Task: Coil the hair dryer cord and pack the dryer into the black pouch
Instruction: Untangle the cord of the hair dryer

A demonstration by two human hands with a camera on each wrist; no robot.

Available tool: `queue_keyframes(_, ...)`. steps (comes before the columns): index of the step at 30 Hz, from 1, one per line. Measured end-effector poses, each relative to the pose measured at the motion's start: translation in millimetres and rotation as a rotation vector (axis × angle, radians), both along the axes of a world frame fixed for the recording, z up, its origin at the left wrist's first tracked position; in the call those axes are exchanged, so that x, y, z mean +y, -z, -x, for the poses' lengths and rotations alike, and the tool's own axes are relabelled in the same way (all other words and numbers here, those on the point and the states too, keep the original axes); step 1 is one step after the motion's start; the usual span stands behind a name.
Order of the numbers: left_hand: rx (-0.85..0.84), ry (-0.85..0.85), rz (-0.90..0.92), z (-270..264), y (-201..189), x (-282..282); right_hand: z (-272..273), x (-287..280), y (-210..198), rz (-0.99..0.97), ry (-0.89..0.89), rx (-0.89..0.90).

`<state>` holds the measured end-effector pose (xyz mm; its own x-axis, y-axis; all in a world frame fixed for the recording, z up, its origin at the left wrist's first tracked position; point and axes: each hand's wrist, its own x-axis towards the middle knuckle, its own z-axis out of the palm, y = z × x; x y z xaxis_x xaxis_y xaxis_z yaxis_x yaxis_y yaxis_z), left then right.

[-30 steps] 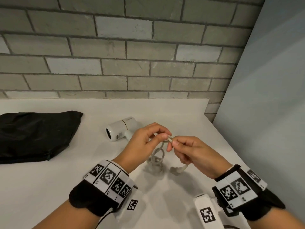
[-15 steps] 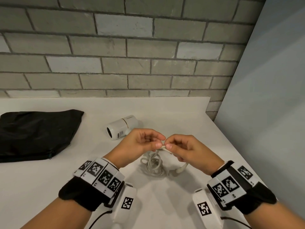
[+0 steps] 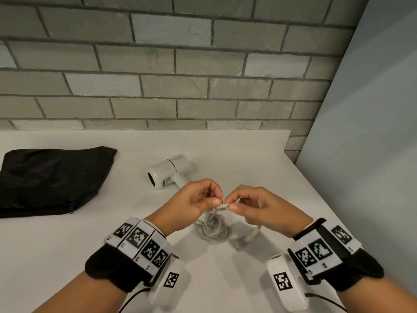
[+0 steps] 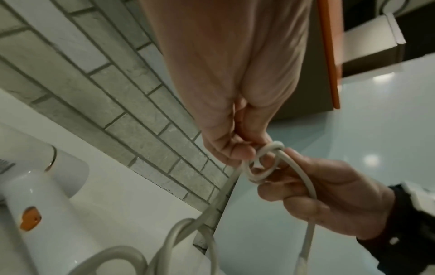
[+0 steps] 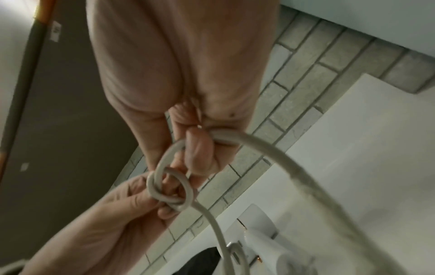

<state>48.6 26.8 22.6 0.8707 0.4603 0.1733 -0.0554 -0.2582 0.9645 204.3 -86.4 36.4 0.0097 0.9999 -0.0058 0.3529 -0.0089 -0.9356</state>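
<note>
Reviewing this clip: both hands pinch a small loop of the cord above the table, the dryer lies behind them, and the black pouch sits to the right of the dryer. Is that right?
One detail is off. The black pouch sits to the left of the dryer, not the right, as the head view shows. The rest holds: the left hand and right hand pinch a small loop of the cord above the table.

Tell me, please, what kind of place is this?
Probably an indoor room set up for recording, not clearly a home: a plain white table against a grey brick wall, with a hair dryer and a black pouch.
</note>
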Motion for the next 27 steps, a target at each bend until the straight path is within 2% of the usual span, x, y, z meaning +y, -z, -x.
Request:
queue_keyframes(3, -0.014, 0.008, -0.013, -2, 1, -1, 2, 0, 2, -0.085, -0.028, -0.051)
queue_keyframes(6, -0.069, -0.083, 0.012, -6, 3, -3, 4, 2, 6, -0.155, 0.054, 0.064)
queue_keyframes(9, -0.177, -0.214, 0.149, -11, 11, -9, 8, 6, 11, -0.205, 0.16, 0.217)
queue_keyframes(11, -0.208, -0.254, 0.234, -14, 16, -13, 10, 9, 13, -0.23, 0.217, 0.247)
queue_keyframes(13, -0.163, -0.195, 0.178, -13, 18, -13, 8, 11, 13, -0.254, 0.257, 0.197)
queue_keyframes(16, -0.113, -0.102, 0.038, -9, 14, -8, 6, 12, 12, -0.232, 0.225, 0.193)
queue_keyframes(18, -0.136, -0.126, 0.13, -6, 13, -3, 7, 11, 12, -0.226, 0.21, 0.206)
queue_keyframes(22, -0.204, -0.207, 0.623, -4, 22, 0, 8, 10, 16, -0.256, 0.263, 0.219)
queue_keyframes(24, -0.167, -0.1, 0.814, -2, 18, -1, 6, 9, 19, -0.236, 0.279, 0.249)
queue_keyframes(25, -0.111, -0.024, 0.842, -1, 13, 0, 6, 9, 20, -0.215, 0.269, 0.253)
queue_keyframes(27, 0.05, 0.041, 0.68, -1, 7, 2, 7, 8, 22, -0.18, 0.224, 0.229)
